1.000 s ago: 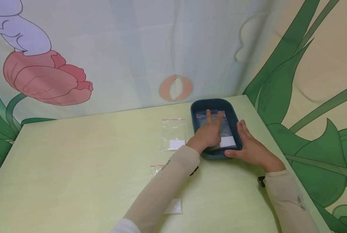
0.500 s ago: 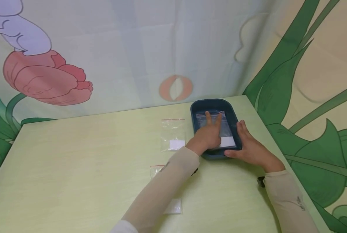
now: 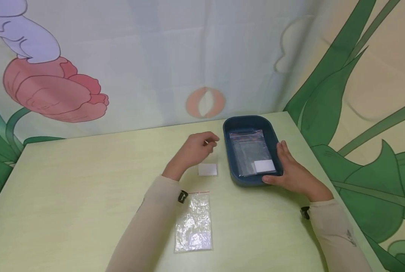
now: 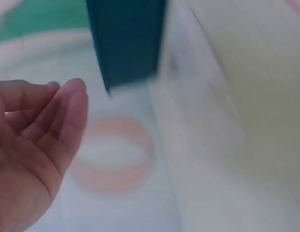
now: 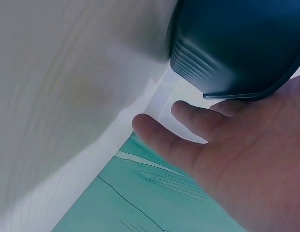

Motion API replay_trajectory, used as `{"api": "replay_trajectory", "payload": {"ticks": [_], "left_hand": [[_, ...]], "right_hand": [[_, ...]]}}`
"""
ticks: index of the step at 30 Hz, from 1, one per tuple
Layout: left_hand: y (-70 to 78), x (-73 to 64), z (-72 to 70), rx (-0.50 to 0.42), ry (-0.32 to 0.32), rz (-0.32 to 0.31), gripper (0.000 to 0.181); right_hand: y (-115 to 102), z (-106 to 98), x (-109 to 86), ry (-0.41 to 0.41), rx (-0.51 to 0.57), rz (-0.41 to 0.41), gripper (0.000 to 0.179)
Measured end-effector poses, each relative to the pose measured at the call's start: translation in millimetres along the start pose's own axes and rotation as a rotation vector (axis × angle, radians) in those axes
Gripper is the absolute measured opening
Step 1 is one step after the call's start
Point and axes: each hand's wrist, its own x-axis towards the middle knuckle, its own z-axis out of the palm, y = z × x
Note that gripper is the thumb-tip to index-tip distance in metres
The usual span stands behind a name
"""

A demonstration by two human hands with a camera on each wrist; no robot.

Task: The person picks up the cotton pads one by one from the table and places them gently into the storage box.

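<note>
In the head view my left hand [image 3: 197,149] is over the upper part of a clear zip bag with a white label [image 3: 207,169], whose top it hides. Its fingers are loosely bent, and the left wrist view shows nothing between thumb and fingertips. To the right stands a dark blue tray [image 3: 236,177] with stacked clear zip bags [image 3: 250,153] lying in it, the top one bearing a white label. My right hand [image 3: 295,172] rests at the tray's near right corner, thumb on the near rim and straight fingers along the right outer side.
Another clear zip bag [image 3: 193,221] lies flat nearer to me on the pale table [image 3: 87,196]. A printed curtain [image 3: 148,68] hangs along the table's back edge. The tray stands close to the table's right edge.
My left hand has lifted off the bags inside the tray and moved left, over the bag beside it. The near bag now shows whole. My right hand has stayed at the tray.
</note>
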Motion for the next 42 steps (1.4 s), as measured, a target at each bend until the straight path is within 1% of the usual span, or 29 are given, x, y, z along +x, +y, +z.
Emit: {"api": "replay_trajectory", "payload": {"ticks": [2,3,6,8,9,11,12,14,18,22,25,27,29,32,36,38,40,42], "left_hand": [[-20.9,-7.0,-9.8,0.052,0.004,-0.049,0.028],[-30.9,-10.5,-13.3,0.091,-0.007,-0.073,0.029],[-54.3,-21.2,-19.2,0.212,-0.079,-0.137,0.034],[-63.1,-27.9,-20.0,0.262,-0.144,-0.194,0.042],[-65.0,-30.9,-20.1,0.278,-0.180,-0.224,0.047],[-66.0,-35.6,-19.3,0.292,-0.229,-0.270,0.056],[-65.5,-37.7,-18.8,0.297,-0.246,-0.291,0.059],[-63.5,-40.8,-17.9,0.322,-0.264,-0.306,0.062],[-60.8,-45.1,-17.4,0.369,-0.243,-0.286,0.057],[-61.6,-47.0,-19.0,0.394,-0.205,-0.272,0.042],[-64.0,-45.4,-20.0,0.390,-0.168,-0.240,0.031],[-65.7,-43.5,-21.2,0.379,-0.142,-0.216,0.023],[-67.9,-41.5,-22.4,0.344,-0.114,-0.211,0.018],[-70.4,-40.6,-25.5,0.270,-0.071,-0.231,0.015],[-72.1,-42.9,-29.9,0.130,-0.016,-0.276,0.017],[-74.2,-43.2,-30.7,0.054,0.001,-0.284,0.018],[-75.8,-43.0,-30.8,-0.026,0.004,-0.278,0.021],[-77.7,-42.6,-29.7,-0.120,-0.012,-0.270,0.027]], "right_hand": [[1.0,0.2,-0.6,-0.001,-0.002,0.003,0.126],[1.7,0.6,-0.8,-0.001,0.000,0.002,0.126],[3.7,2.3,-1.1,-0.004,0.013,0.000,0.126],[4.5,3.5,-0.9,-0.006,0.021,-0.003,0.126],[4.7,3.8,-0.8,-0.007,0.023,-0.003,0.126],[4.6,4.2,-0.6,-0.007,0.022,-0.001,0.126],[4.3,4.3,-0.6,-0.006,0.019,-0.001,0.127],[3.4,4.3,-0.3,-0.005,0.018,-0.002,0.127],[1.7,4.4,0.3,-0.004,0.020,-0.010,0.126],[-0.1,4.3,0.9,-0.006,0.013,-0.012,0.125],[-1.8,2.9,0.3,-0.003,0.000,-0.004,0.125],[-2.9,1.5,-0.5,0.000,-0.007,0.003,0.126],[-3.1,0.3,-1.1,0.000,-0.013,0.007,0.126],[-3.0,0.4,-2.0,-0.002,-0.015,0.011,0.126],[-2.5,1.6,-2.6,-0.001,-0.011,0.010,0.125],[-2.9,1.3,-2.4,-0.002,-0.007,0.008,0.125],[-2.7,0.9,-1.8,-0.004,-0.004,0.007,0.125],[-2.2,0.6,-0.7,-0.006,-0.001,0.007,0.125]]}}
